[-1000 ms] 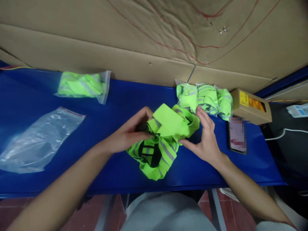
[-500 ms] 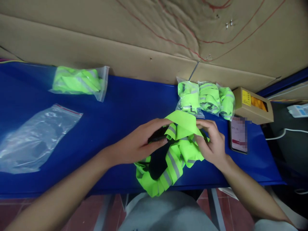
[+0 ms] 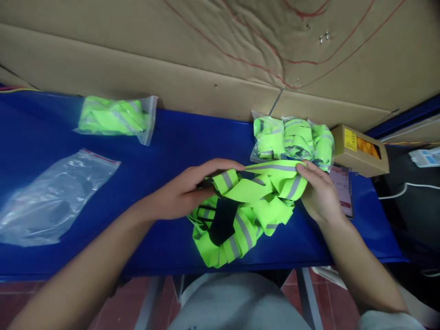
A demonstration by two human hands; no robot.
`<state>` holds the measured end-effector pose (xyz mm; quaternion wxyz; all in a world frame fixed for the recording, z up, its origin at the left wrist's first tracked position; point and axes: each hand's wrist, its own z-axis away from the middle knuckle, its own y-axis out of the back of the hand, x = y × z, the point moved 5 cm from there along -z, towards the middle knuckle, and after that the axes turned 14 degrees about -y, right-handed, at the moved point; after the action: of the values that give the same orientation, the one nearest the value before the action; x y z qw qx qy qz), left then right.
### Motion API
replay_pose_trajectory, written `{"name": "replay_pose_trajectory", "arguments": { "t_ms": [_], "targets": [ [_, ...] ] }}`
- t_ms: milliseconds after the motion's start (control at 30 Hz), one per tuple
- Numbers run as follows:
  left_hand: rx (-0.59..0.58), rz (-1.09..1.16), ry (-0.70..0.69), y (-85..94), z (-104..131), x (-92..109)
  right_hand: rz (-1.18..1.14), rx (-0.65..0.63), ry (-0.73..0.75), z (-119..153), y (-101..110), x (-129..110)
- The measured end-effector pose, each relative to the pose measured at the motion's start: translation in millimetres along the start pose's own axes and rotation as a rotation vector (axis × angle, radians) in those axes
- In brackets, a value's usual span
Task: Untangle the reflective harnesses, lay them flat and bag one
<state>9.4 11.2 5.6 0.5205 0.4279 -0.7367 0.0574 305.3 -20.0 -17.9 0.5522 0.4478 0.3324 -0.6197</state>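
A tangle of neon yellow-green reflective strap (image 3: pixel 245 229) with grey stripes and black parts lies in front of me on the blue table (image 3: pixel 151 183). My left hand (image 3: pixel 192 188) is closed round a folded part of the strap, thumb below and fingers above. Between finger and thumb, my right hand (image 3: pixel 318 188) pinches a length of the same strap at the right. A striped stretch runs taut between both hands, with a loop hanging under it. Parts of the fingers are hidden behind the strap.
An empty zip bag (image 3: pixel 58 197) lies flat at left, a bagged strap bundle (image 3: pixel 115 117) behind it. Three bagged bundles (image 3: pixel 297 140) stand against the cardboard wall (image 3: pixel 192 87). Beside them are a small carton (image 3: pixel 360 151) and a phone (image 3: pixel 345 192), partly covered by my right hand.
My right hand has moved right and turned, drawing the strap out straighter between my hands. My left hand has shifted slightly left and up. The phone is now partly hidden.
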Motion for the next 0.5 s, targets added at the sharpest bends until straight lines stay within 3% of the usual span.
{"name": "replay_pose_trajectory", "arguments": {
  "t_ms": [133,267,400,500],
  "targets": [
    [0.114,-0.056,0.033,6.3,1.9,-8.6,-0.031,-0.155,-0.178,0.0,-7.9,1.8],
    [0.19,-0.296,-0.029,9.1,4.1,-7.8,-0.021,-0.318,-0.358,3.2,-12.7,9.3],
    [0.323,-0.549,-0.087,15.3,8.3,-4.4,0.098,-0.487,-0.338,6.1,-17.1,9.2],
    [0.418,-0.578,-0.088,20.1,10.1,-5.8,0.257,-0.615,-0.322,11.7,-22.2,9.9]
  ]
}}
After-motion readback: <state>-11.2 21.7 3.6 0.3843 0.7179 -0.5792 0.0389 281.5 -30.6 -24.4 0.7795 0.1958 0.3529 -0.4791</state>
